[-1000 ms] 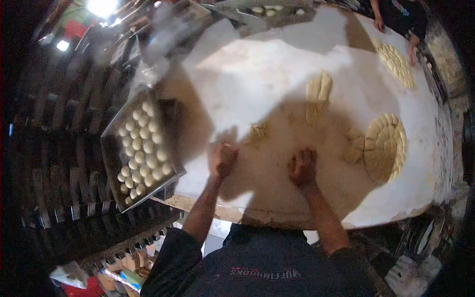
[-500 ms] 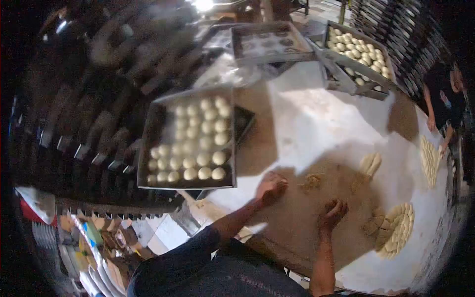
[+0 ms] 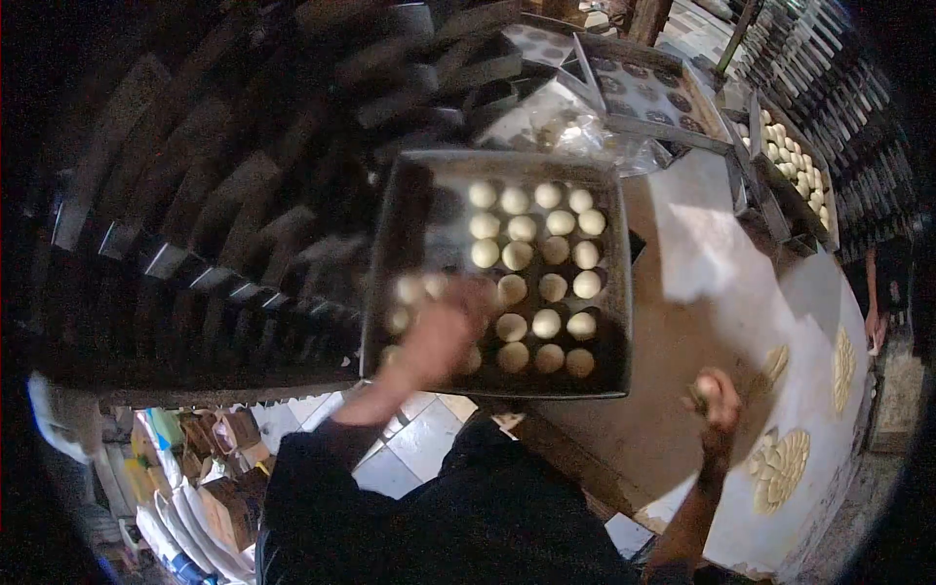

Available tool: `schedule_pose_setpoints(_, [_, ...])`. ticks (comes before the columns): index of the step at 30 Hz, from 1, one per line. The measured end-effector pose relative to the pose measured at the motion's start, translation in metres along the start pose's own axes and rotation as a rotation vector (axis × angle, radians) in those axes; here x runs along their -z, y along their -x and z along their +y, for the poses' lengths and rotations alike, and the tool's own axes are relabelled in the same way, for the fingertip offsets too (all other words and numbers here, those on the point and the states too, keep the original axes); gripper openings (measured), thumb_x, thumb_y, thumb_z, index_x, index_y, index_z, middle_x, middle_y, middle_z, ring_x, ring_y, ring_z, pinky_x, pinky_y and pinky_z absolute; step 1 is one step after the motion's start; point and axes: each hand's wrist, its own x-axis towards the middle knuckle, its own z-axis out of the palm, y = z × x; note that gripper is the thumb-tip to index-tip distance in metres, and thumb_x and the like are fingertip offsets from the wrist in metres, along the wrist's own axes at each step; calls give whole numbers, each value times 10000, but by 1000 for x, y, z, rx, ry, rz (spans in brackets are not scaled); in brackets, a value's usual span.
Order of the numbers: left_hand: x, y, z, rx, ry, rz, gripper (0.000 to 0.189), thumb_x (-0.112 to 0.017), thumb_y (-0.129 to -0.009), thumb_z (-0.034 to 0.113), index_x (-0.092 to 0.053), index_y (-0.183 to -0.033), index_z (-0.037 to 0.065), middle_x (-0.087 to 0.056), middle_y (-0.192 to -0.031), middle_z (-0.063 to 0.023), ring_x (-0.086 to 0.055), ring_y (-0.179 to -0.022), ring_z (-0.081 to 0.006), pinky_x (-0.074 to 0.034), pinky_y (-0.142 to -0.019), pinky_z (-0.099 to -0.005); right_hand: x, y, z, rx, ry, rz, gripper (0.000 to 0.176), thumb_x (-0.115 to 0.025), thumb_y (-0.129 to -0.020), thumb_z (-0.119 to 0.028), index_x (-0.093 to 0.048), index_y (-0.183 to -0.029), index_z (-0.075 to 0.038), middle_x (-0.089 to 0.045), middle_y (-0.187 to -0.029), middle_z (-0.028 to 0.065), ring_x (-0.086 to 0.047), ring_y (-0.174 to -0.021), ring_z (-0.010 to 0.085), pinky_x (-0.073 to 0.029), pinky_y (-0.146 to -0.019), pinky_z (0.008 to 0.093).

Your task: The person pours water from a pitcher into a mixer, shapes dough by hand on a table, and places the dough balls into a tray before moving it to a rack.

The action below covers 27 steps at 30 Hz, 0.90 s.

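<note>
Dough-ball tray (image 3: 414,234), one, landmark for all entries.

Left hand (image 3: 441,336), blurred: reaches over the tray's near left part, forearm crossing its near edge; fingers point inward, and whether they pinch a ball cannot be told.

Right hand (image 3: 719,400): raised above the tabletop (image 3: 663,322), right of the tray and well apart; fingers curled inward, grip on anything unclear.

Dough balls (image 3: 522,228), inside the tray: twenty-one right of the left hand, four across in the three far rows, three across in the three near rows; others beside and under the hand, count uncertain.

Patterned dough pieces, right of the tray, three: one round (image 3: 780,473), one oval (image 3: 843,370), one strip (image 3: 776,367).

Edges and room: bare tray floor shows at the far left corner; the tray's right wall faces a shaded stretch of tabletop reaching to the right hand.
</note>
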Motion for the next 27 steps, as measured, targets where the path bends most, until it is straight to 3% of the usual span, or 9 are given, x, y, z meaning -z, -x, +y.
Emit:
schedule_pose_setpoints(6, [-35,-18,-121,230,-66,149,325,-516,-838,199,-579,-1144,108,-614,-1044,-139,-578,-1014,-310,-183,-1053,-581,-255,-55,-106,710,101,-563,397,-682,-828,-192,-541,-1145,1,-591,-1122,136,-585,-1038,267,-479,-873,364])
schedule_pose_setpoints(7, [3,-29,-108,358,-78,-362,328,-496,-846,198,-576,-1151,109,-605,-1086,-138,-591,-1013,-296,-176,-1037,-604,-295,-69,-106,782,140,-613,391,-674,-823,-186,-543,-1138,6,-577,-1146,147,-567,-1060,293,-467,-892,388])
schedule_pose_setpoints(11, [14,-32,-105,300,-155,-541,391,-513,-859,253,-537,-1217,98,-575,-1141,-158,-558,-1064,-306,-164,-1036,-619,-355,-96,-74,983,628,-643,343,-650,-812,-183,-567,-1092,-3,-571,-1147,158,-541,-1061,338,-432,-926,432])
schedule_pose_setpoints(13, [-16,-13,-106,111,-291,295,469,-557,-850,315,-511,-1254,80,-540,-1189,-176,-505,-1131,-310,-162,-1031,-624,-321,-88,-72,980,554,-494,324,-645,-814,-191,-574,-1074,-11,-575,-1128,151,-539,-1065,326,-426,-928,439])
schedule_pose_setpoints(17, [62,2,30,106,83,340,489,-690,-770,169,-517,-1207,33,-553,-1143,-167,-486,-1110,-358,-311,-991,-519,-174,-69,-42,964,283,58,136,-599,-808,-134,-599,-878,-17,-601,-884,117,-575,-861,284,-461,-773,384])
schedule_pose_setpoints(20, [18,-13,157,-672,1091,595,351,-740,-656,56,-582,-969,30,-620,-929,-132,-624,-746,-266,-502,-720,-409,-50,-39,57,678,437,499,95,-569,-797,-98,-542,-739,-28,-545,-700,95,-538,-693,252,-433,-651,358])
schedule_pose_setpoints(21, [-31,-27,205,-826,1143,584,326,-756,-675,78,-585,-951,50,-623,-926,-141,-627,-763,-255,-502,-719,-393,-11,-26,107,552,429,530,132,-569,-804,-127,-533,-729,-24,-505,-655,110,-502,-610,259,-423,-608,366])
schedule_pose_setpoints(23, [-39,-45,321,-580,1071,-149,448,-762,-725,164,-551,-1104,51,-613,-1046,-122,-599,-971,-321,-470,-858,-445,67,18,181,361,526,630,158,-561,-818,-152,-531,-732,-23,-500,-647,117,-492,-590,269,-423,-603,371])
schedule_pose_setpoints(27, [-115,-123,477,-808,836,-340,611,-719,-766,225,-432,-1286,80,-499,-1249,-167,-453,-1185,-372,-352,-1001,-483,181,110,286,134,744,726,224,-554,-843,-229,-536,-757,-23,-513,-676,132,-502,-619,302,-429,-635,388])
